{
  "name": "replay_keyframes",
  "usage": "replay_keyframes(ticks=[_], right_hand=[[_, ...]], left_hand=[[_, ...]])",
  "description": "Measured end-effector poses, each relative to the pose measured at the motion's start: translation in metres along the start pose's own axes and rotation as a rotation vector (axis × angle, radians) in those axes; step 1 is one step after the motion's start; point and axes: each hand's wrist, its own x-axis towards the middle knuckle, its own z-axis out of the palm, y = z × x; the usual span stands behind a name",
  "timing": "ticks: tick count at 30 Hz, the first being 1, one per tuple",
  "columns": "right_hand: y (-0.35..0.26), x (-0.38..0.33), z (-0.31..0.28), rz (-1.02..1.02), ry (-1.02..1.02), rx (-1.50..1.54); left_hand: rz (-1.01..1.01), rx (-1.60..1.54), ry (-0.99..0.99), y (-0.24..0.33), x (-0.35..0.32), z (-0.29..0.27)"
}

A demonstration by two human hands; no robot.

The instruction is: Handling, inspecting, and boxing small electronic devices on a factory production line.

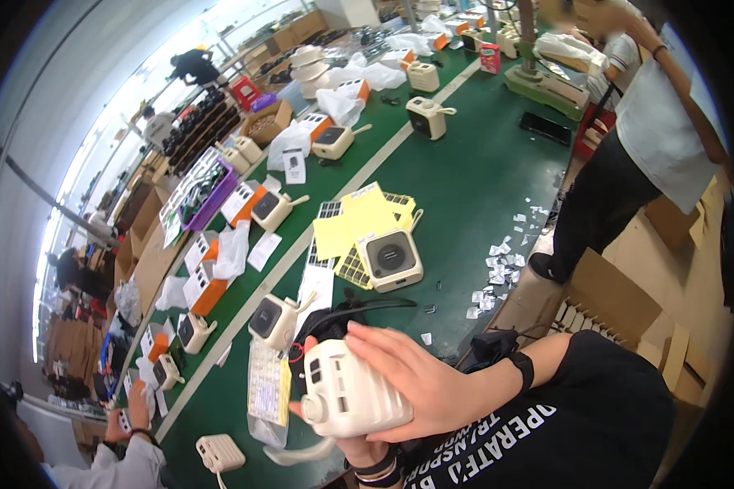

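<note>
Close in front of me is a cream box-shaped device point(359, 391) with ribbed sides, a round knob and small dark slots on the face turned up. My right hand point(404, 367) lies across its top and side, fingers pressed against the casing. From below, my left hand point(357, 448) supports it; most of that hand is hidden behind the device. A pale strap point(300, 454) hangs from it at the lower left. Just beyond, a similar device point(271, 319) with a dark front lies beside a black cable point(359, 308) and a bagged sheet of pale pieces point(267, 383).
Another device point(391, 259) stands on yellow sheets point(355, 220) mid-table. Orange-and-white boxes point(204, 289) and plastic bags line the far left side. Small white scraps point(497, 273) litter the right edge. One co-worker point(661, 122) stands at right; another's hands point(134, 411) work at lower left.
</note>
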Motion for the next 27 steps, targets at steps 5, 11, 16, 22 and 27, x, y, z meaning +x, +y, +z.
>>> replay_keyframes(ticks=[5, 11, 16, 22, 27], right_hand=[[0.051, 0.014, -0.038, 0.110, 0.054, -0.051], [0.220, 0.047, -0.138, 0.750, 0.238, -0.984], [0.293, 0.044, -0.173, 1.022, 0.251, -1.129], [0.277, 0.076, -0.137, 0.941, 0.192, -1.295], [0.306, 0.167, -0.081, 0.282, 0.182, -0.774]], left_hand=[[0.055, 0.731, -0.047, 0.007, -0.001, -0.005], [0.181, 0.523, -0.130, 0.047, -0.025, -0.014], [0.178, 0.594, -0.001, 0.063, -0.031, -0.034], [0.241, 0.555, 0.157, 0.090, -0.035, -0.073], [0.283, 0.589, 0.293, 0.116, -0.032, -0.098]])
